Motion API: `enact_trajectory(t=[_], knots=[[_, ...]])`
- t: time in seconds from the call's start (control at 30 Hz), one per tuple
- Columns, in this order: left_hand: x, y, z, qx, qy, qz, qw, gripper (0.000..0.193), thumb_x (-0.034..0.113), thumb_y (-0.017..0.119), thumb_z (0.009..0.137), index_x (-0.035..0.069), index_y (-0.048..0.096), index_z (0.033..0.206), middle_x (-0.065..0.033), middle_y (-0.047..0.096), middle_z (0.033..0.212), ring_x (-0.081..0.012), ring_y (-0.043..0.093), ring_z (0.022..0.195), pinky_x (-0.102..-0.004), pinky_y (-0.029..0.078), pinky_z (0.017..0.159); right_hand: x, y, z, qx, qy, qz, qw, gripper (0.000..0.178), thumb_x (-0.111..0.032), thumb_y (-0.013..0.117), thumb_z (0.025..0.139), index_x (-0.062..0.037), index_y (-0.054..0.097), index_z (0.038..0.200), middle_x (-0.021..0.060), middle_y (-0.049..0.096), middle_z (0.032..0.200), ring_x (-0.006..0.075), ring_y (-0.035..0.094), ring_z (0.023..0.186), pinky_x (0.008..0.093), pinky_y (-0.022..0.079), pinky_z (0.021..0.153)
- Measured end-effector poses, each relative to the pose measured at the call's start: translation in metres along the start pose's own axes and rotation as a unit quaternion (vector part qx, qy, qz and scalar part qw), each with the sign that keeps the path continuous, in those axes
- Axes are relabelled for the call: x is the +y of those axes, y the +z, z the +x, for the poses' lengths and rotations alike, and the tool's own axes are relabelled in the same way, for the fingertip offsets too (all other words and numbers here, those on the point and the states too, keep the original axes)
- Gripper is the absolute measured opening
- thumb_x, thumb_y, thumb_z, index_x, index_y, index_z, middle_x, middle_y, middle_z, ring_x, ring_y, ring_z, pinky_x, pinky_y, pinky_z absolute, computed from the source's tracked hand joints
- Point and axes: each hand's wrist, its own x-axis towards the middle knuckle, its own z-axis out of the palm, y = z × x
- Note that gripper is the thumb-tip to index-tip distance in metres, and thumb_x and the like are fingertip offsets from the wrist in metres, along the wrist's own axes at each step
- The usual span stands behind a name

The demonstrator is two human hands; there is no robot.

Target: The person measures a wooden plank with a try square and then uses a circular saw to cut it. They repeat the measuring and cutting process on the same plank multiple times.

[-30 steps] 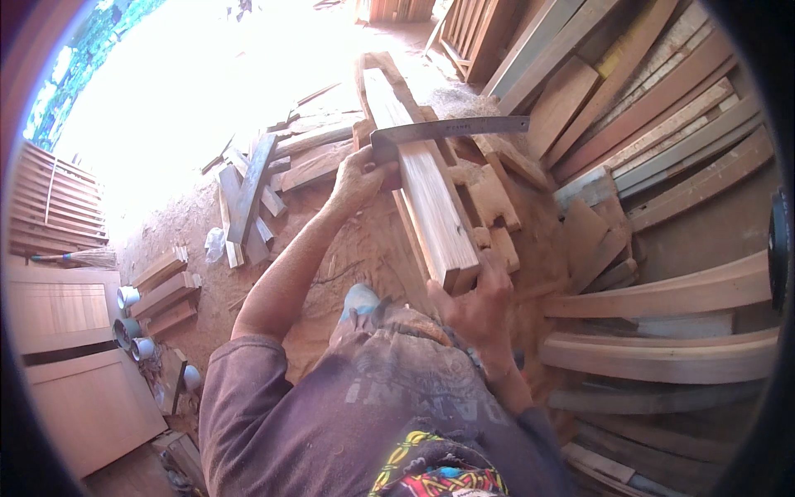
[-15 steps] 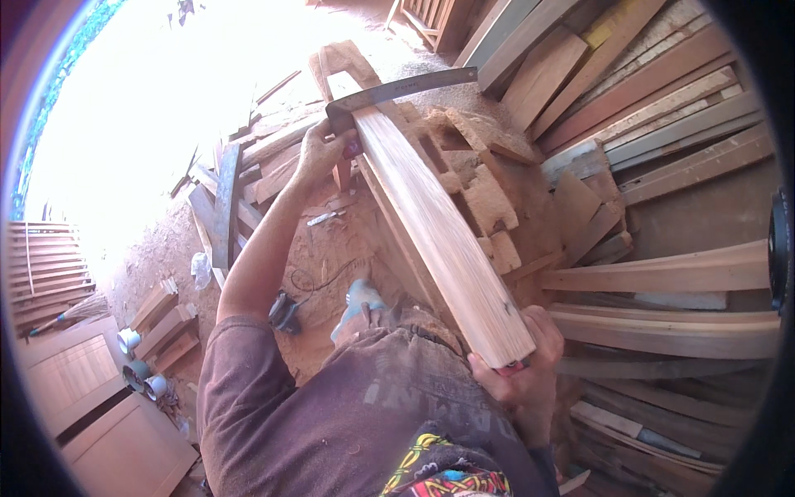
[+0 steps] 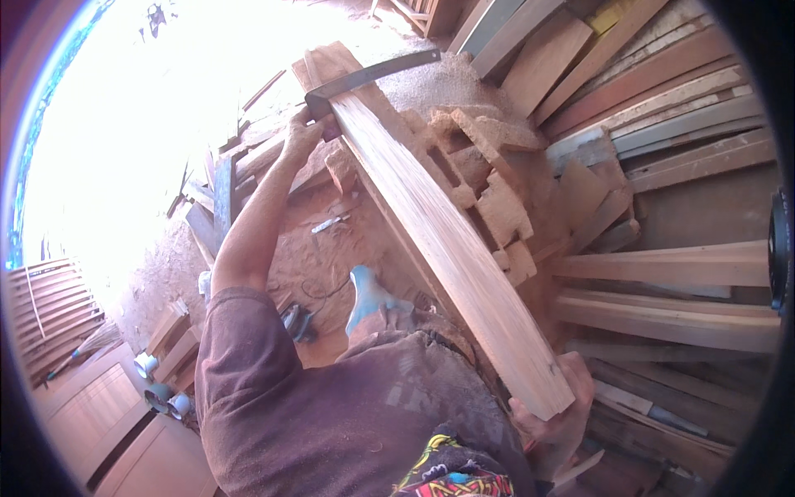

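A long pale wooden board (image 3: 447, 240) runs slantwise from the upper middle to the lower right. Its near end rests in my right hand (image 3: 567, 414), closed around it from beneath and the right side. At the far end, my left hand (image 3: 305, 134) grips the stock of a try square (image 3: 373, 74) against the board's left edge. The square's dark metal blade lies across the board and sticks out past its right side. Part of the stock and several left fingers are hidden.
Beneath the board stands a sawdust-covered timber support (image 3: 331, 62) beside rough wooden blocks (image 3: 505, 211). Stacked planks (image 3: 662, 265) fill the right side. Offcuts (image 3: 224, 195) lie at left, with a small pale-handled tool (image 3: 327, 224) on the sawdust. Panelled wooden doors (image 3: 149, 464) are at lower left.
In the picture, the board's near end and my right hand have shifted right and down. My left hand and the square now appear further left and slightly higher. The surroundings have shifted too.
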Motion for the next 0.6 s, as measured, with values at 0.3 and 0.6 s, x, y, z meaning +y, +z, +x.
enact_trajectory(t=[0.3,0.6], knots=[[-0.004,-0.008,0.009,-0.024,0.025,0.068,0.997,0.031,0.017,0.081,0.098,0.002,0.076,0.124,-0.0076,0.079,0.108,-0.0142,0.073,0.091,-0.0323,0.06,0.08,-0.001,0.002,-0.005,0.015,0.054,0.034,0.998,0.058,-0.03,0.086,0.053,0.0028,0.067,0.097,0.0142,0.058,0.09,0.0317,0.06,0.078,0.0427,0.048,0.072],[0.025,0.018,-0.026,0.053,0.009,-0.103,0.993,0.041,0.011,0.071,0.097,0.003,0.066,0.137,-0.0089,0.072,0.118,-0.0158,0.069,0.101,-0.0335,0.06,0.086,0.017,-0.012,-0.001,-0.029,0.026,0.021,0.999,0.056,-0.026,0.088,0.059,0.0009,0.072,0.105,0.0135,0.065,0.092,0.0322,0.064,0.078,0.0413,0.051,0.071]])
